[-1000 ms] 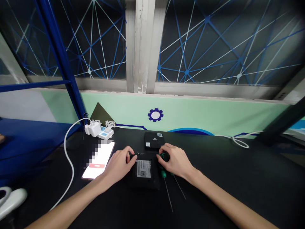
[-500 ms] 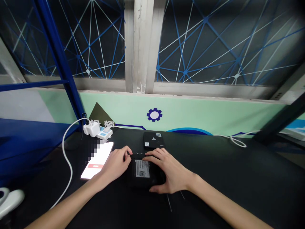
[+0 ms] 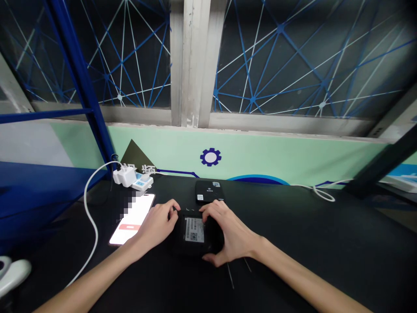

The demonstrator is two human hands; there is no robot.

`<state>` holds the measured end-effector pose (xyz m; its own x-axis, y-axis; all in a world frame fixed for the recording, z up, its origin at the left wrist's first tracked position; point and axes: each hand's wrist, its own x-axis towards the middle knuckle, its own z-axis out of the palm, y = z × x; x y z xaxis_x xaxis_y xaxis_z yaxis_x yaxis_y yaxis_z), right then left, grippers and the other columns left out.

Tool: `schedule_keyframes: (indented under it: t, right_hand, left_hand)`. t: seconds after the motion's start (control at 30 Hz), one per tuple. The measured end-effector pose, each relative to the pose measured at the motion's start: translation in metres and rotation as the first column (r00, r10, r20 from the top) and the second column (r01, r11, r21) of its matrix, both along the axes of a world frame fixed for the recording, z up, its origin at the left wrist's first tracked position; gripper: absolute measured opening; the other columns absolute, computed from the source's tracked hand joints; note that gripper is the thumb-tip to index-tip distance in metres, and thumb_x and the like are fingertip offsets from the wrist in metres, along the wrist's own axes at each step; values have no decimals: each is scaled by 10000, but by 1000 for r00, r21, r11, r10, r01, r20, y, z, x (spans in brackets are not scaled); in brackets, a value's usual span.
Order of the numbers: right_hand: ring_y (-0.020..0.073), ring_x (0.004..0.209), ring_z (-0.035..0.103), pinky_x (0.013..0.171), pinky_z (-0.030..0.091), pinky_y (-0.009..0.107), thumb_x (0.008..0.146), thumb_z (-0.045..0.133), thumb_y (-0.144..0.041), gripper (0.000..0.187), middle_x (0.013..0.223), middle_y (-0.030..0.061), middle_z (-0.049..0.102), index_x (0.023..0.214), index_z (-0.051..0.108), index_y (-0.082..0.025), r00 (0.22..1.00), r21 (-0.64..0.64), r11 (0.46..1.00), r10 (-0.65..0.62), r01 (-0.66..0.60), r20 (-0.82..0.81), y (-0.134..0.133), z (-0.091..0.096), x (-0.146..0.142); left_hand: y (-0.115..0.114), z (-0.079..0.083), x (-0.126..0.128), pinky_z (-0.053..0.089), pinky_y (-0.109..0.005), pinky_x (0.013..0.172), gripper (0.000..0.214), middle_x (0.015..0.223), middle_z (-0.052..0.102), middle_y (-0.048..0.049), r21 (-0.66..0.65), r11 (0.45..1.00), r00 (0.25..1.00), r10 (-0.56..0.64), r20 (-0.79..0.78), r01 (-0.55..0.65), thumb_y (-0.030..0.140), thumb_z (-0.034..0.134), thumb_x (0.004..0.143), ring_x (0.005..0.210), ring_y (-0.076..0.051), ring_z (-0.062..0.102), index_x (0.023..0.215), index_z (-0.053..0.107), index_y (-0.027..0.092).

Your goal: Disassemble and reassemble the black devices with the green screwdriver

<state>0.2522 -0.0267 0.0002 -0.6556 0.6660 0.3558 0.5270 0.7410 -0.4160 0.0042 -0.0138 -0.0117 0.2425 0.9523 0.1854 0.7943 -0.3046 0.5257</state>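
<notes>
Head camera view, both hands on the job. The black plastic box lies flat on the worktop, centred in front of me, with a white printed label facing up.

Left hand: fingers curled narrow, tips at the box's upper left corner. I can't tell whether they bear on it or only rest there. Right hand: fingers spread wide across the upper right of the box, thumb hooked around its near edge, so the box is held in that span.

A second black box lies just beyond the first. Between them are tiny pale specks, too small to identify. Two thin metal shafts lie on the worktop just past the near edge, their upper ends hidden behind the box and right hand.

Off to the left, a phone lies beside the left hand, screen lit and partly blurred out. Past it sits a white plug on a white power strip, with a white cable looping toward the lower left.

My judgement on handling: keep the box low and level, with the right hand's span doing the holding and the left steadying the corner. Any slide could sweep the specks or nudge the shafts.
</notes>
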Motion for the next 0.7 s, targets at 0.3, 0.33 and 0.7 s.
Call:
schedule_keyframes:
  t: [0.3, 0.33, 0.7]
  right_hand:
    - [261, 852, 512, 786, 371, 392, 565, 783, -428, 532, 1007, 79, 617, 844, 370, -240, 930, 203, 907, -358, 368, -86, 15, -3, 7]
    - [257, 829, 512, 785, 365, 394, 583, 770, -463, 529, 964, 74, 618, 822, 354, -241, 906, 223, 879, -413, 422, -87, 18, -5, 7]
    - [247, 762, 506, 754, 335, 371, 693, 667, -612, 500, 763, 25, 573, 781, 337, -247, 778, 341, 722, -627, 602, -46, 42, -20, 16]
  left_hand:
    - [-1, 3, -1, 323, -271, 550, 167, 663, 648, 25, -60, 998, 1000, 9, -28, -10, 287, 464, 916, 610, -176, 594, 882, 618, 232]
    - [-1, 3, -1, 321, -268, 544, 152, 649, 642, 30, -62, 998, 1000, 6, -29, -8, 302, 483, 908, 604, -175, 592, 873, 613, 232]
    - [-1, 4, -1, 272, -264, 535, 247, 587, 594, 35, -43, 997, 986, 55, -157, -63, 251, 518, 885, 539, -141, 514, 643, 496, 211]
